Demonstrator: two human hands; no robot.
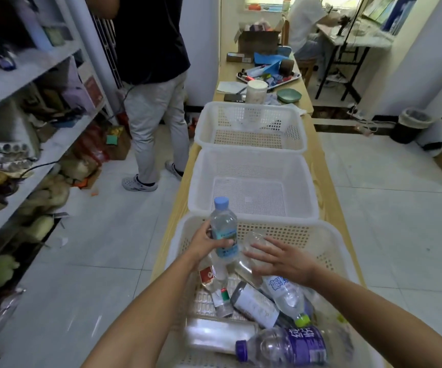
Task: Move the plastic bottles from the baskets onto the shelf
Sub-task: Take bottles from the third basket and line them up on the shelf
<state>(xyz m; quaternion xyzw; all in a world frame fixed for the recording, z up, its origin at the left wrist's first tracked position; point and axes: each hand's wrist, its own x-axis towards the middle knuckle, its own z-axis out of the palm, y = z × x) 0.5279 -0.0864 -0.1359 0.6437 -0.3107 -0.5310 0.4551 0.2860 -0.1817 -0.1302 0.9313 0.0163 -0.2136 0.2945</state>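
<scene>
Three white perforated plastic baskets stand in a row on one long pale wooden table [327, 197]: a near basket [289, 232], a middle basket [254, 166] and a far basket [251, 118], each rectangular with rounded rims and gridded walls. One clear plastic bottle with a blue screw cap and blue label [224, 229] is upright above the far left corner of the near basket, where the left hand [209, 243] grips it around the label, thumb across the front. The right hand [275, 257] is spread flat with straight fingers over a clear uncapped bottle [251, 243] lying tilted beneath it; whether the palm touches it cannot be told. At least six more bottles lie jumbled in the near basket: a red-labelled clear bottle [207, 274], a small bottle with a red and green label [222, 298], a dark bottle with a white paper label [254, 304], a clear ribbed bottle with a lime green cap [286, 293], a plain clear bottle on its side [220, 333] and a clear bottle with a purple cap and purple label [289, 346]. One white metal shelf unit [28, 67] with several tiers runs along the left, crowded with blurred goods. Two other people are in view, a standing person [156, 102] beside the shelf and a seated person [307, 22] at the back. One black waste bin [411, 126] stands on the glossy tiled floor.
</scene>
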